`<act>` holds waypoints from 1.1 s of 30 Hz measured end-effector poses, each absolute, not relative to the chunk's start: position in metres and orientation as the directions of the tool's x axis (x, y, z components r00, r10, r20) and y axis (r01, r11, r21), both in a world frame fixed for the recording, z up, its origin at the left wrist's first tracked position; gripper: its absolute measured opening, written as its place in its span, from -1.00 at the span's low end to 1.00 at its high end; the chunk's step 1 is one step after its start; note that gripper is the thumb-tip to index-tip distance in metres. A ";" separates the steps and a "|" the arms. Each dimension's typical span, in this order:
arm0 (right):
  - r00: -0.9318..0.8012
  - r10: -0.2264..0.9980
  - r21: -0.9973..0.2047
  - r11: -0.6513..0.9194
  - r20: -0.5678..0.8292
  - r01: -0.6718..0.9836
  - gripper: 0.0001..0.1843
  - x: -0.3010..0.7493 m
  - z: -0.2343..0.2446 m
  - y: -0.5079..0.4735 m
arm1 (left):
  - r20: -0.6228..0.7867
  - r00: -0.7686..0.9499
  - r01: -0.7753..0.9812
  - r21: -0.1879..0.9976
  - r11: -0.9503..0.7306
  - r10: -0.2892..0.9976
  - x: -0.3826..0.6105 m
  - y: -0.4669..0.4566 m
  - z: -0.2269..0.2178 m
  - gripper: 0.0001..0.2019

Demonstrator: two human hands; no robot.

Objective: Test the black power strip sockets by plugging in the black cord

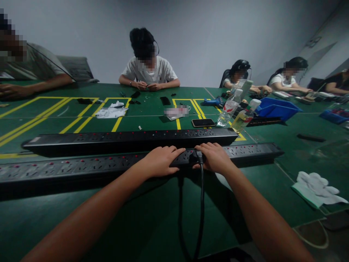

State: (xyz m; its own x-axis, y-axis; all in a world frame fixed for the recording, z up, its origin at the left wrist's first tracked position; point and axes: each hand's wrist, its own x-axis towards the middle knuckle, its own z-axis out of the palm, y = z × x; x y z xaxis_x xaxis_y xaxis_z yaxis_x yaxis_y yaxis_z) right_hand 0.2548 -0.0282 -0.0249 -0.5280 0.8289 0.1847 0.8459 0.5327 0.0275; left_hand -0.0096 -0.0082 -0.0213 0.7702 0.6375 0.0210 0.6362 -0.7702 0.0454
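A long black power strip (128,162) with rows of sockets and small red parts lies across the table before me. My left hand (163,160) is closed around it, fingers over the top and thumb at the near side. A black power plug (194,156) sits at the strip's sockets, its cord (202,196) hanging down toward me. Around this plug my right hand (214,157) is closed, fingertips on its far side and thumb below. How deep the pins are seated is hidden. Just behind lies a second black power strip (131,140), parallel and untouched.
Behind the strips are a phone (203,123), a water bottle (228,109), a bottle of yellow drink (244,118) and a blue bin (278,108). A white glove (317,187) lies at right. Co-workers sit across the green table (152,120), marked with yellow tape.
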 end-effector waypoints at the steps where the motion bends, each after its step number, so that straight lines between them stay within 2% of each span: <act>1: -0.535 0.826 0.025 0.540 0.179 0.841 -0.24 0.257 -0.024 -0.028 | 0.021 0.775 0.631 0.046 -0.775 0.632 -0.010 -0.009 -0.021 -0.28; 10: -0.527 0.838 0.013 0.531 0.140 0.847 -0.21 0.279 -0.023 -0.026 | -0.013 0.791 0.611 0.063 -0.789 0.611 -0.011 -0.009 -0.021 -0.27; 23: -0.506 0.855 -0.039 0.513 0.111 0.858 -0.23 0.286 -0.020 -0.025 | -0.011 0.789 0.614 0.017 -0.789 0.614 -0.012 -0.011 -0.017 -0.30; 26: -0.472 0.876 -0.117 0.481 0.095 0.869 -0.27 0.288 -0.015 -0.028 | 0.007 0.795 0.606 0.020 -0.795 0.607 -0.012 -0.012 -0.017 -0.31; 28: -0.463 0.880 -0.217 0.474 0.103 0.853 -0.36 0.291 -0.011 -0.031 | 0.027 0.802 0.596 0.033 -0.803 0.596 -0.009 -0.014 -0.017 -0.32; 31: -0.464 0.862 -0.410 0.506 0.205 0.759 -0.52 0.295 -0.007 -0.033 | 0.051 0.805 0.588 0.049 -0.807 0.590 0.002 -0.016 -0.018 -0.31; 33: -0.394 0.877 -0.492 0.480 0.274 0.727 -0.61 0.292 -0.007 -0.035 | 0.052 0.807 0.586 0.050 -0.809 0.588 0.015 -0.017 -0.018 -0.30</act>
